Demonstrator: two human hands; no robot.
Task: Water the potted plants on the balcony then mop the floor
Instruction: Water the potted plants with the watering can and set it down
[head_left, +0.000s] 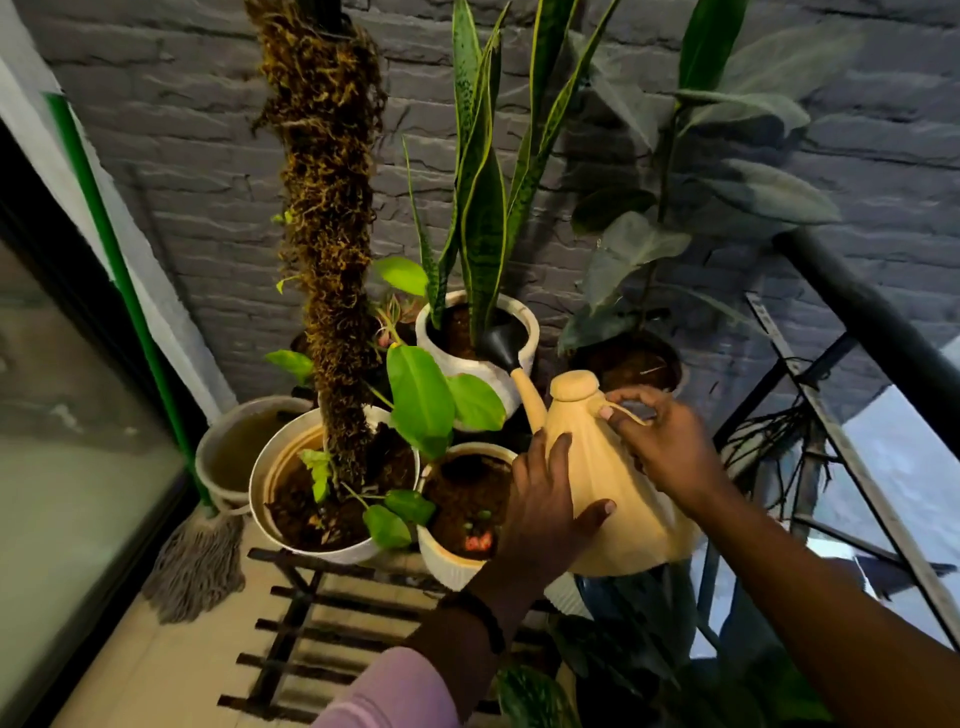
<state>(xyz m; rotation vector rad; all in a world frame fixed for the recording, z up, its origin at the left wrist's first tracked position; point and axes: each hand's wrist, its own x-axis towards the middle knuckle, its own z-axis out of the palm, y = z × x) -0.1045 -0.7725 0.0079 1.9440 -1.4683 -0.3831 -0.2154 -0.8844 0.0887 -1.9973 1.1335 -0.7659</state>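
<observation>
Watering can (613, 483) tipped over the snake-plant pot (470, 358)

The right hand (660, 441) curls its fingers (621, 402) round the can's handle; the left hand (545, 504) presses flat, straight fingers against its ribbed side. Beyond the fingers, the black spout rose (501, 340) hangs over the pot's soil.

matt ribbed plastic watering can (613, 499); rough brick wall (197, 156)

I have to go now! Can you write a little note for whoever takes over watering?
Right hand holds the watering can by its handle; left hand rests flat against the can's side.
The can is tipped, its black spout head over the snake plant's white pot.
Whether the other pots are watered can't be told.
Left: mopping. The mop leans by the bucket.
</observation>
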